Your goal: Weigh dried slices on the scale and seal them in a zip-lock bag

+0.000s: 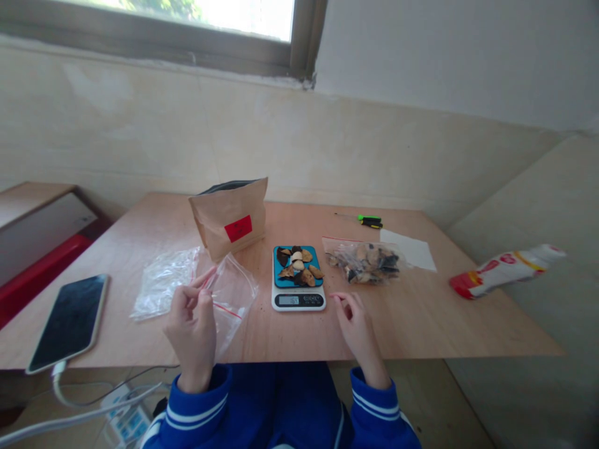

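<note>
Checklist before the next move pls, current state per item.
1. Left hand has the clear zip bag: ok, pinched at one edge.
2. Zip bag's mouth open: cannot tell, the film is too transparent.
3. Dried pieces on the scale's blue pan: ok, spread in a loose cluster.
4. Display showing a reading: ok, digits visible; any decimal point is too small to read.
5. Right hand empty: cannot tell, fingers curled beside the scale's right front corner.
6. Brown pouch standing: ok, behind and to the left of the scale.
</note>
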A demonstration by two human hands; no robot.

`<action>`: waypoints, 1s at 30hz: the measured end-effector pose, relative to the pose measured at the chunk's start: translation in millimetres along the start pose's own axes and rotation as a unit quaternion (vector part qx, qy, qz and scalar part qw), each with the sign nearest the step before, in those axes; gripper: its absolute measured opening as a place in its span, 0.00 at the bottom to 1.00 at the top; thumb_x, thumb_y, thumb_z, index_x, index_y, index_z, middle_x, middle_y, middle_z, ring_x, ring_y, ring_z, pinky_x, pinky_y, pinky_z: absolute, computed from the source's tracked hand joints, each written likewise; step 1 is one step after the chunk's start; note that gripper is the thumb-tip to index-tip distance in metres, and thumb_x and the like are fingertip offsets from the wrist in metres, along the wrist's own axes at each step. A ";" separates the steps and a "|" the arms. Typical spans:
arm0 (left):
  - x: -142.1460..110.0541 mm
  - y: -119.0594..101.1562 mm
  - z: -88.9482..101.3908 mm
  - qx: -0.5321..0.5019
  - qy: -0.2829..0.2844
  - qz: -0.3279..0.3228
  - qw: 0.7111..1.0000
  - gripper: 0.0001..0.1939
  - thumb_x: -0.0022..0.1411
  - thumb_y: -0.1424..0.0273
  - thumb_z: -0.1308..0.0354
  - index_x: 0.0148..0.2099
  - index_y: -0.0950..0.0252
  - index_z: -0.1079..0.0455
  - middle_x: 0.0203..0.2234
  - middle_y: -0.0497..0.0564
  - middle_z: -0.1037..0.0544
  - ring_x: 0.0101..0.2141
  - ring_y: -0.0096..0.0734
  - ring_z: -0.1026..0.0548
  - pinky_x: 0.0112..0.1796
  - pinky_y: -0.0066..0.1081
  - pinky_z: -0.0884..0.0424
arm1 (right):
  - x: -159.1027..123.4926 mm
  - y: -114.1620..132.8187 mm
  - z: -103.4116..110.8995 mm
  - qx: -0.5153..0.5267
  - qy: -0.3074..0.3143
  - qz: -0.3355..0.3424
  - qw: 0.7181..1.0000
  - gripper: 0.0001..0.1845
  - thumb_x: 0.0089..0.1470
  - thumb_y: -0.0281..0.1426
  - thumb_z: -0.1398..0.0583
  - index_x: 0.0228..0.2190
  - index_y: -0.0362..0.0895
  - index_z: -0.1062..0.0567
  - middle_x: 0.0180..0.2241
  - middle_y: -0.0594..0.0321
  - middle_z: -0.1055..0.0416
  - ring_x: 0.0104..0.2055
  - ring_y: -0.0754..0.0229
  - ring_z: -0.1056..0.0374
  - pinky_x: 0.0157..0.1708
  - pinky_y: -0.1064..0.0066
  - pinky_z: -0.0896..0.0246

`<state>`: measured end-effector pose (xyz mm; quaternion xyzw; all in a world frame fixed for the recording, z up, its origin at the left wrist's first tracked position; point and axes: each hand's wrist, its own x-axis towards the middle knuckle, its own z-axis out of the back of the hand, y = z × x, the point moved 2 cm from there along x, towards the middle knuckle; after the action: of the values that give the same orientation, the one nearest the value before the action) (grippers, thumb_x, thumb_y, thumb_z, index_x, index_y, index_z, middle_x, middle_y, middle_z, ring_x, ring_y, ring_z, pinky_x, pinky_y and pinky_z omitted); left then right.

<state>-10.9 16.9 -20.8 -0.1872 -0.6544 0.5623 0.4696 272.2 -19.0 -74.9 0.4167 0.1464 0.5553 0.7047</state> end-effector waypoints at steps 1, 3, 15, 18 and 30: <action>0.1 -0.6 0.1 0.002 -0.001 -0.001 1.000 0.12 0.61 0.67 0.45 0.27 0.62 0.42 0.43 0.56 0.20 0.46 0.38 0.22 0.49 0.42 0.28 | -0.3 -0.7 -0.8 0.000 0.003 0.001 1.000 0.17 0.60 0.39 0.48 0.34 0.43 0.24 0.30 0.60 0.33 0.26 0.61 0.39 0.30 0.68 0.41; 0.4 -1.4 0.3 0.004 -0.001 -0.003 1.000 0.12 0.61 0.67 0.45 0.27 0.62 0.42 0.43 0.56 0.19 0.46 0.38 0.22 0.48 0.41 0.28 | -1.7 -2.1 -2.2 -0.002 0.005 0.006 1.000 0.17 0.60 0.38 0.48 0.34 0.43 0.23 0.30 0.60 0.33 0.26 0.61 0.39 0.31 0.67 0.40; -3.7 -3.9 -2.0 0.008 0.021 -0.013 1.000 0.12 0.62 0.68 0.46 0.27 0.62 0.43 0.44 0.54 0.19 0.46 0.36 0.22 0.46 0.37 0.27 | 33.4 16.8 -41.4 -0.029 0.018 0.141 0.989 0.20 0.58 0.35 0.43 0.52 0.46 0.31 0.55 0.50 0.38 0.60 0.49 0.41 0.58 0.53 0.43; -6.7 -5.5 -2.7 0.005 0.031 -0.012 0.999 0.12 0.62 0.68 0.47 0.27 0.62 0.42 0.44 0.53 0.20 0.46 0.36 0.22 0.47 0.38 0.28 | 47.0 16.5 -53.3 -0.044 0.041 0.142 0.988 0.20 0.54 0.32 0.40 0.49 0.46 0.28 0.51 0.50 0.33 0.55 0.46 0.36 0.55 0.50 0.40; -12.4 -4.8 -8.2 -0.010 0.067 -0.005 0.998 0.13 0.63 0.69 0.47 0.26 0.61 0.44 0.44 0.53 0.20 0.45 0.36 0.22 0.46 0.38 0.29 | 51.0 20.9 -48.5 0.054 -0.003 0.064 0.996 0.16 0.51 0.31 0.38 0.43 0.44 0.24 0.45 0.53 0.24 0.48 0.50 0.29 0.50 0.56 0.36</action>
<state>3.3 10.5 -22.0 -0.2258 -0.6279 0.5395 0.5135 243.3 48.5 -75.7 0.4643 0.1470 0.5893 0.6446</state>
